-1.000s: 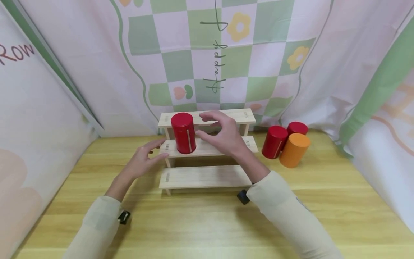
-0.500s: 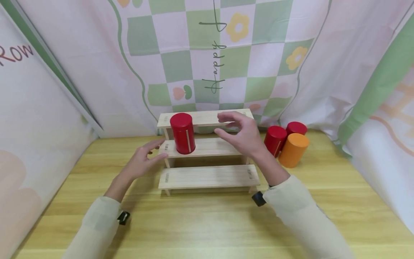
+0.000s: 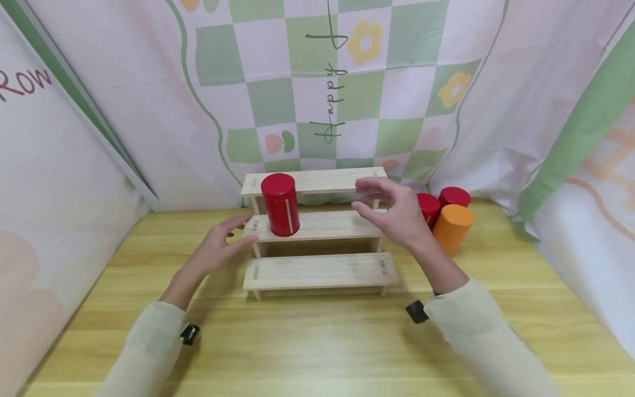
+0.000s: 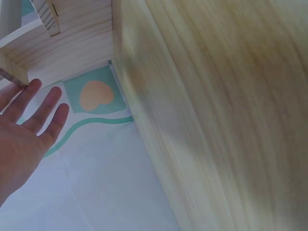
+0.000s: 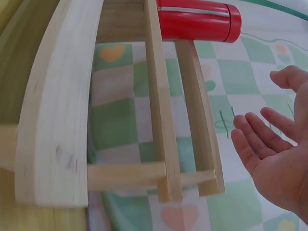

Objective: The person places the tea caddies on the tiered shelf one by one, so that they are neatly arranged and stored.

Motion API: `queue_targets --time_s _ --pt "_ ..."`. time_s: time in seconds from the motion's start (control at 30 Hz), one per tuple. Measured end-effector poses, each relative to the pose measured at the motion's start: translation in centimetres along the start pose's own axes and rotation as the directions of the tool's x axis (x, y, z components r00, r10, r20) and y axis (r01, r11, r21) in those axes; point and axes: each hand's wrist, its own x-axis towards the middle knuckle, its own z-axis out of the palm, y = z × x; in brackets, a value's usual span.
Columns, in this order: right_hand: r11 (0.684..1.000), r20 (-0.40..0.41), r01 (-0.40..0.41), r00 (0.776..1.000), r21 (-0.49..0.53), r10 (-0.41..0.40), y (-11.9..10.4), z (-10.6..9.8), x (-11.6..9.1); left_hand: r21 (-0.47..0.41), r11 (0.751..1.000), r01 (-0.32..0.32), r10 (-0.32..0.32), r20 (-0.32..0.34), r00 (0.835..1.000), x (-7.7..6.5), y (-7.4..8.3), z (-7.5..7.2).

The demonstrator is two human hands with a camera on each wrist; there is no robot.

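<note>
A red cylindrical canister (image 3: 280,205) stands upright near the left end of the middle step of a three-step wooden rack (image 3: 319,271). My left hand (image 3: 218,245) is at that step's left end, thumb and fingers spread. In the left wrist view, a fingertip of the left hand (image 4: 29,130) appears to touch the wooden end. My right hand (image 3: 394,212) hovers by the rack's right end with loosely bent fingers and nothing in its grasp. The right wrist view has the canister (image 5: 197,19) well apart from the right hand (image 5: 284,154).
To the right of the rack, two more red canisters (image 3: 455,196) and an orange canister (image 3: 451,229) stand grouped on the wooden table (image 3: 278,347). My right hand partly covers one red canister. A patterned curtain (image 3: 317,82) hangs close behind the rack.
My right hand has moved rightward away from the red canister, toward the grouped canisters. The canister on the middle step and my left hand have stayed in place.
</note>
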Motion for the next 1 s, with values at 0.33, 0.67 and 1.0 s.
queue_targets --time_s 0.33,0.67,1.0 --pt "0.998 -0.068 0.023 0.997 -0.054 -0.026 1.3 -2.2 -1.0 0.003 1.0 -0.011 0.011 -0.004 1.0 0.0 -0.1 0.0" --pt "0.991 -0.096 -0.057 0.994 -0.121 0.046 2.7 -4.9 -2.2 0.003 1.0 -0.004 0.004 -0.002 1.0 -0.1 -0.1 0.0" --pt "0.98 -0.152 -0.119 0.984 -0.159 0.095 4.4 -7.2 -3.2 0.004 1.0 0.018 -0.018 0.006 1.0 -0.1 0.0 0.0"
